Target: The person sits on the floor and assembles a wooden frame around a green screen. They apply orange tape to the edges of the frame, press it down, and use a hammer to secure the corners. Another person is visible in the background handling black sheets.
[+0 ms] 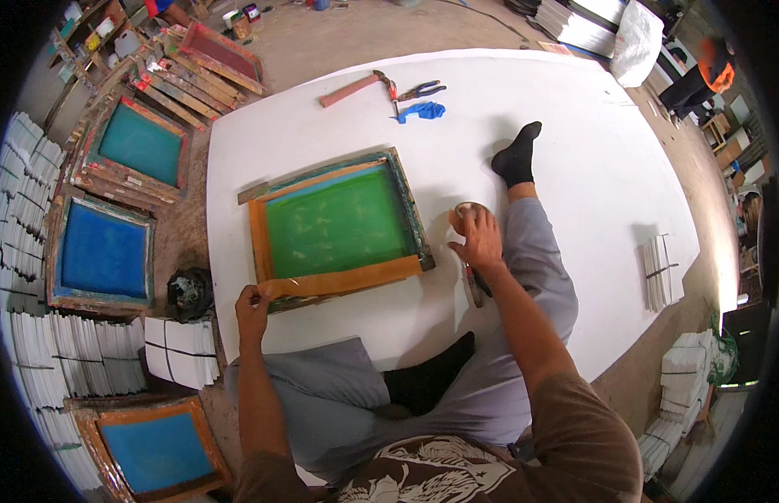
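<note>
A wooden screen-printing frame (417, 220) with green mesh (339, 222) lies in front of me on a white sheet. Brown tape covers its left side, and a brown tape strip (347, 278) runs along its near side. At the near left corner, my left hand (252, 308) pinches the end of that strip. To the right of the frame, my right hand (480, 238) is closed around a roll of brown tape (468, 206), partly hidden by the fingers. Just below that hand lies a slim tool with a reddish part (471, 287), its kind unclear.
Beyond the frame lie a hammer (351, 89), pliers (423, 90) and a blue crumpled cloth or glove (423, 111). My outstretched leg (536, 243) borders the right. More screen frames (104, 251) and paper stacks (181, 352) stand at left. Another person (699, 84) is far right.
</note>
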`<control>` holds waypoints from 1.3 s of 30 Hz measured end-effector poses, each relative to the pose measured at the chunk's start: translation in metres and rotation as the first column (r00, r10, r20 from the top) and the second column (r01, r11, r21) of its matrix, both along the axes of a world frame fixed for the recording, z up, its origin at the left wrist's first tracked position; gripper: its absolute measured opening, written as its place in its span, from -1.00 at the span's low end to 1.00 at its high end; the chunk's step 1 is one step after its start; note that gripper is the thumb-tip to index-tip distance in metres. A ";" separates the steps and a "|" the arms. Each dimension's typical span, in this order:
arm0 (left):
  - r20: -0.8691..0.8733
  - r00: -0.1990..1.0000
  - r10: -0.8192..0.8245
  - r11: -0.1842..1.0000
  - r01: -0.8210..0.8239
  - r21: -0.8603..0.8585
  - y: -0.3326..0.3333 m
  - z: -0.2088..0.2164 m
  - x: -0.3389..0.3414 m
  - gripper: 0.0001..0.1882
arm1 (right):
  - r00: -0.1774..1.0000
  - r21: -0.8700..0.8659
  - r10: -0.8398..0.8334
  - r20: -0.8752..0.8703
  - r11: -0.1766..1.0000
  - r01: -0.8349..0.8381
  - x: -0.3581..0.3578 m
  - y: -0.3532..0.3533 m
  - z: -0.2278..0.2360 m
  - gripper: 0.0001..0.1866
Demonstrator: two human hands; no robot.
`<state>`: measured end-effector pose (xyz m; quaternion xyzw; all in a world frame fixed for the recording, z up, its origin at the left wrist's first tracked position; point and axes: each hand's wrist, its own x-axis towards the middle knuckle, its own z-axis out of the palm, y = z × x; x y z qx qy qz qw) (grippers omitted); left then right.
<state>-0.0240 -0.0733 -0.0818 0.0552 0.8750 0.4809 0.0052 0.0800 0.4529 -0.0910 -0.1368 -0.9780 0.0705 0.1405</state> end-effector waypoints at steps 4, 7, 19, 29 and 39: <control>-0.013 0.999 -0.048 0.998 0.048 0.035 0.005 0.008 0.003 -0.71 | 0.930 -0.145 0.367 0.032 0.922 -0.359 -0.008 -0.052 -0.013 -0.45; -0.014 0.998 -0.058 0.998 0.058 -0.009 0.005 0.005 0.001 -0.69 | 0.929 0.003 0.367 -0.038 0.930 -0.367 -0.019 -0.076 -0.033 -0.57; 0.029 0.999 -0.031 0.998 0.032 -0.051 0.001 0.025 0.003 -0.68 | 0.957 -0.710 0.290 0.003 0.674 -0.201 -0.023 -0.046 -0.022 -0.73; 0.225 0.974 0.037 0.974 -0.086 0.210 0.004 0.026 -0.004 -0.80 | 0.991 -0.989 0.129 -0.020 0.140 -0.039 -0.010 -0.039 0.001 -0.85; 0.259 0.965 0.029 0.947 -0.109 0.301 0.007 0.024 -0.005 -0.83 | 1.000 -0.999 -0.018 -0.021 -0.032 -0.022 -0.003 -0.056 0.029 -0.82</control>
